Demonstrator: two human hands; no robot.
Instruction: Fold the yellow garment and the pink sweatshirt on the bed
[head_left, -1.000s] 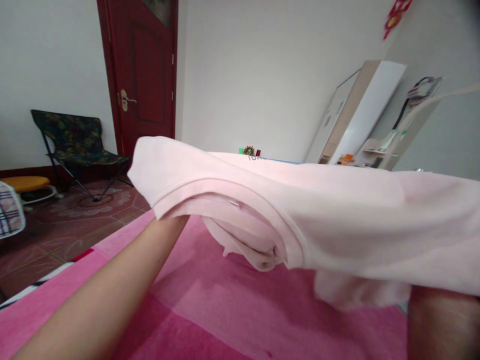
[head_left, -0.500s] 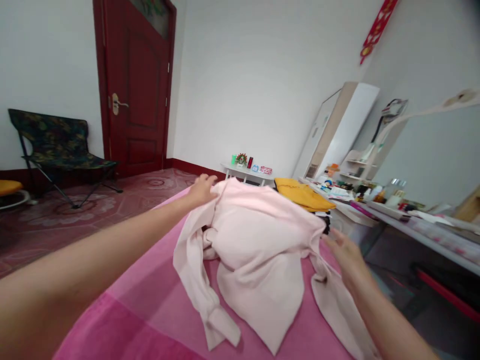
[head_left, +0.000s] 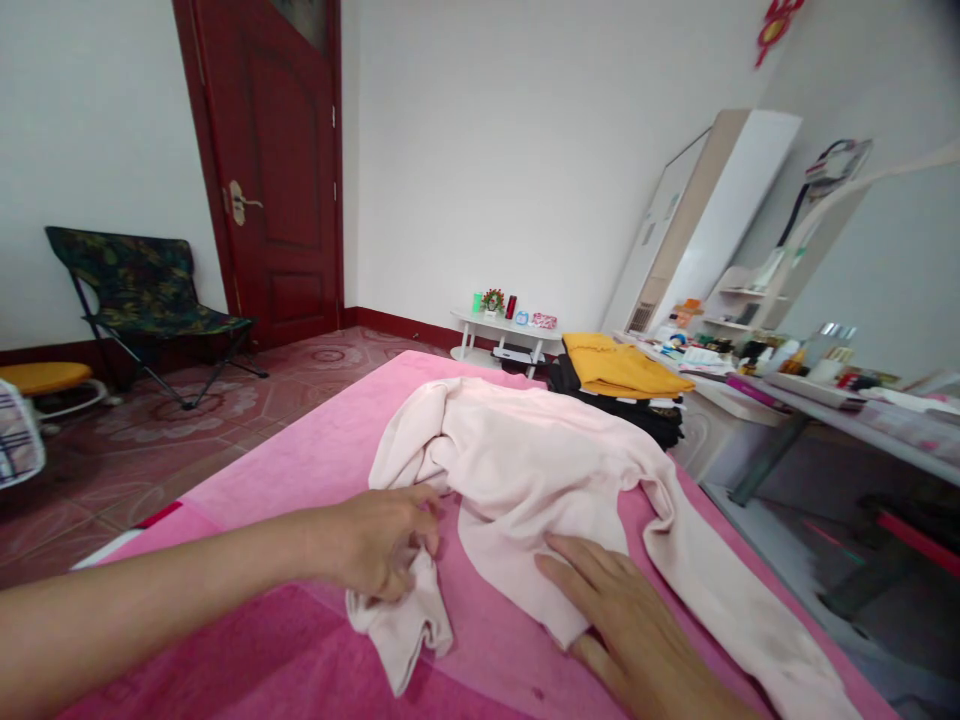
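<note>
A pale pink long-sleeved top (head_left: 525, 440) lies spread and wrinkled on the pink bedspread (head_left: 315, 440). My left hand (head_left: 390, 540) has its fingers closed around the left sleeve, just above the cuff (head_left: 409, 635). Flat on the lower part of the top rests my right hand (head_left: 611, 595), fingers stretched out and thumb near the hem. The right sleeve (head_left: 742, 590) trails down toward the lower right, beyond that hand.
Folded clothes, a yellow garment (head_left: 622, 365) over black ones (head_left: 660, 420), are stacked at the bed's far right. A cluttered dressing table (head_left: 810, 400) runs along the right. A camouflage folding chair (head_left: 142, 285) and a low white table (head_left: 480, 320) stand farther off.
Both hands have come from the top's far edge back toward me. The left now grips the sleeve and the right lies on the lower part. The top lies flatter; the view has shifted slightly.
</note>
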